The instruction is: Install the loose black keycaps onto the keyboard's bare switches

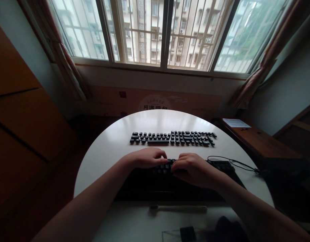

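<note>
A black keyboard [149,188] lies on the white round table [94,168], with some keycaps [162,170] visible on it between my hands. My left hand [149,158] rests at the keyboard's far edge, its thumb and forefinger curled close together by the keycaps. Bent over the middle of the keyboard, my right hand [192,168] has its fingers pinched together; whatever is between them is hidden. Beyond both hands, loose black keycaps [185,137] lie in rows on the table, a long space bar [158,142] among them.
A thin black cable [242,164] curls to the right of the keyboard. Nearer me lie a light-handled brush [181,208] and a small dark square object [187,233]. At right stands a brown desk [263,141] with a paper sheet [236,123]; windows are ahead.
</note>
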`<state>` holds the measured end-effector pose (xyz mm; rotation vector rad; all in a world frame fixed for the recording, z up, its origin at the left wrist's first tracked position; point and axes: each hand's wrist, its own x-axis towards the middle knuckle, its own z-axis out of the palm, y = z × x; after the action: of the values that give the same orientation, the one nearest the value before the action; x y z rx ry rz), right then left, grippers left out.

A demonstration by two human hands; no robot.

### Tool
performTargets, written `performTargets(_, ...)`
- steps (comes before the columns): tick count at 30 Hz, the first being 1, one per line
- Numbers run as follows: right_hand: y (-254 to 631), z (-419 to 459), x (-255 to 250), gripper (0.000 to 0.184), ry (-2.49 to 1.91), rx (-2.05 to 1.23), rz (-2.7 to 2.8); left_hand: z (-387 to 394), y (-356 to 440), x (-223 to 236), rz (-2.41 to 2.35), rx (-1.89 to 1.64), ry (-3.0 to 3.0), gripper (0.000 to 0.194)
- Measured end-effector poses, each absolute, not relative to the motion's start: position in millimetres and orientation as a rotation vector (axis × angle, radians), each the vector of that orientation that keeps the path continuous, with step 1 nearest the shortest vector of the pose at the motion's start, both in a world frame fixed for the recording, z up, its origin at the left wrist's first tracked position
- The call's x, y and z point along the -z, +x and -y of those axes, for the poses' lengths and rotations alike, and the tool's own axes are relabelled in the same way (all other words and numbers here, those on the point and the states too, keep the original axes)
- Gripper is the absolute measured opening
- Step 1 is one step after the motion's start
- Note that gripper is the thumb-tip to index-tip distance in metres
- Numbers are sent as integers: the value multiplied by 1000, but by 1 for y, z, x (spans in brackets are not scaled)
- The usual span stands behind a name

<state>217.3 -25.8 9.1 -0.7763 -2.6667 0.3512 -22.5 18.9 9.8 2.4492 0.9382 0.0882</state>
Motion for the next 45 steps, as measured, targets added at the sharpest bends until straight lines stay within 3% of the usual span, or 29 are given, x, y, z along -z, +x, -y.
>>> performTargets(17, 207, 33, -5, 11, -772, -156, 2670, -16, -22, -16, -1105, -61, 2588, 48)
performTargets(32, 214, 24, 1, 6, -747, -184, 2671, -17, -22, -14, -1100, -65, 2582, 48)
performTargets(45, 207, 38, -4, 18, -772, -62, 2727, -17, -22, -13, -1095, -59, 2594, 49)
